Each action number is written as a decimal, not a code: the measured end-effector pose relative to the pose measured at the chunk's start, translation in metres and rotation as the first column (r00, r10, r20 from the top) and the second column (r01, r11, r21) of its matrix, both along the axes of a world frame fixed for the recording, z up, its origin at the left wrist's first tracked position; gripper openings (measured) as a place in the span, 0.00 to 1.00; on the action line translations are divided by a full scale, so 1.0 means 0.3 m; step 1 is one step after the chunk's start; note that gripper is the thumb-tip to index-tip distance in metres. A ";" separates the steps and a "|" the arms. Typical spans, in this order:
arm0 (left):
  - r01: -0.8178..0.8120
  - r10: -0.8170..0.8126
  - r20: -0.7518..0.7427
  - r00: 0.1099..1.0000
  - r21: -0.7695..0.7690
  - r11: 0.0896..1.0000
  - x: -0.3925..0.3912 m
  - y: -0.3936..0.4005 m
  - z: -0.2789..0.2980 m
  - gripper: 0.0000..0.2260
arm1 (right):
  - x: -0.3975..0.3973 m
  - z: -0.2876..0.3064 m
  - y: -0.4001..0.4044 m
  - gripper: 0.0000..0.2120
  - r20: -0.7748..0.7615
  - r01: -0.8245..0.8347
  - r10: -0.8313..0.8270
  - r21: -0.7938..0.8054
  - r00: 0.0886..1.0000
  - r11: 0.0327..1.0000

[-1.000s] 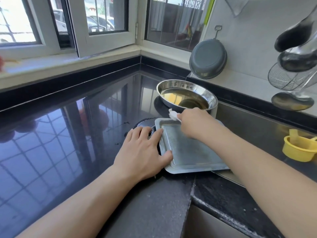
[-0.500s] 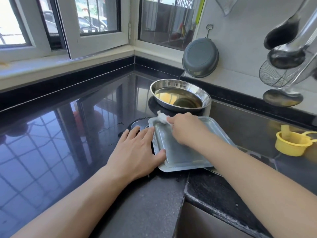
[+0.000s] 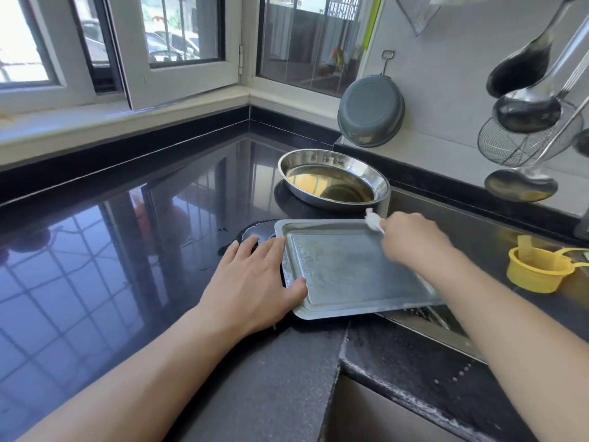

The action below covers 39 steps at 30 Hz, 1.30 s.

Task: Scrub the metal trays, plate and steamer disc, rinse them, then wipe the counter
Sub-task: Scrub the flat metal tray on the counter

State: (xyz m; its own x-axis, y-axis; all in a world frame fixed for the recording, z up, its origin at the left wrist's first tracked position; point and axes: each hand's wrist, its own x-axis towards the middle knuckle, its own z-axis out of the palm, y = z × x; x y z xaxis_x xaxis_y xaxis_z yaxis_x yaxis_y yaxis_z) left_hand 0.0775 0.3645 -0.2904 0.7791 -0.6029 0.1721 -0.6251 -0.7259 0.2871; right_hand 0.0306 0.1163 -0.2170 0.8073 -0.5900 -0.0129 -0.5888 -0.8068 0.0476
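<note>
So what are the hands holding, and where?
The right hand grips a white scrubber, one end poking out. The left hand steadies the metal tray at its left edge, thumb on the rim.

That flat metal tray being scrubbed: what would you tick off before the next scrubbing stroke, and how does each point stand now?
1. Tray held steady: ok, left hand lies along its left edge, thumb on the rim.
2. Scrubber in grip: ok, right hand holds it at the tray's far right corner.
3. Tray fully supported: not ok, its right side overhangs the sink.
4. Steel bowl out of the way: ok, behind the tray.
5. Tray surface clean: cannot tell; it looks dull and wet.
</note>
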 end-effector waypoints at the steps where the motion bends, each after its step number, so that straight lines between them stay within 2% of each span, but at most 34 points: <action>1: 0.001 -0.001 -0.002 1.000 -0.002 1.000 0.001 0.000 0.000 0.37 | -0.018 0.010 -0.030 0.19 -0.017 0.042 -0.042 0.000 0.999 0.999; 5: 0.005 -0.005 -0.007 1.000 -0.006 1.000 0.001 0.001 0.003 0.35 | -0.007 0.015 -0.046 0.19 -0.034 0.052 -0.051 0.010 0.998 0.999; 10: -0.012 0.012 -0.020 1.000 0.000 1.000 -0.002 -0.003 0.013 0.35 | 0.035 -0.019 0.036 0.24 -0.003 -0.107 0.108 0.068 0.994 0.992; 14: -0.004 0.004 -0.022 1.000 0.002 1.000 0.004 0.000 0.007 0.37 | -0.003 0.001 -0.058 0.20 0.004 0.039 -0.039 -0.020 0.999 0.999; 16: -0.001 0.001 -0.032 0.999 0.002 1.000 0.004 0.002 0.006 0.37 | -0.018 -0.001 -0.079 0.20 0.004 0.057 -0.057 -0.016 0.998 0.998; 20: 0.000 0.000 -0.040 0.999 0.002 1.000 0.004 0.001 0.012 0.39 | 0.006 -0.026 -0.024 0.22 -0.008 -0.091 0.091 0.011 0.996 0.996; 24: -0.001 0.001 -0.054 0.999 -0.002 1.000 0.006 0.000 0.007 0.39 | 0.010 -0.035 0.005 0.23 -0.045 -0.283 0.291 0.138 0.956 0.949; 27: 0.001 -0.002 -0.066 0.998 -0.015 1.000 0.006 0.003 0.010 0.37 | -0.010 -0.018 -0.059 0.23 -0.034 -0.223 0.221 -0.077 0.975 0.972; 30: 0.005 -0.006 -0.069 0.998 -0.022 1.000 0.013 0.004 0.006 0.36 | -0.025 0.023 -0.153 0.15 -0.039 -0.126 0.119 -0.265 0.992 0.956; 33: 0.035 -0.035 -0.061 0.998 -0.008 0.999 0.021 0.004 0.004 0.36 | -0.015 0.075 -0.196 0.14 -0.127 -0.124 0.093 -0.268 0.988 0.955; 36: 0.072 -0.073 -0.084 0.994 -0.015 0.997 0.022 0.007 0.015 0.34 | 0.029 0.103 -0.162 0.13 -0.171 -0.259 0.211 -0.342 0.962 0.903; 39: 0.084 -0.086 -0.089 0.992 -0.025 0.996 0.026 0.009 0.020 0.35 | 0.120 0.107 -0.077 0.11 -0.142 -0.381 0.355 -0.283 0.924 0.880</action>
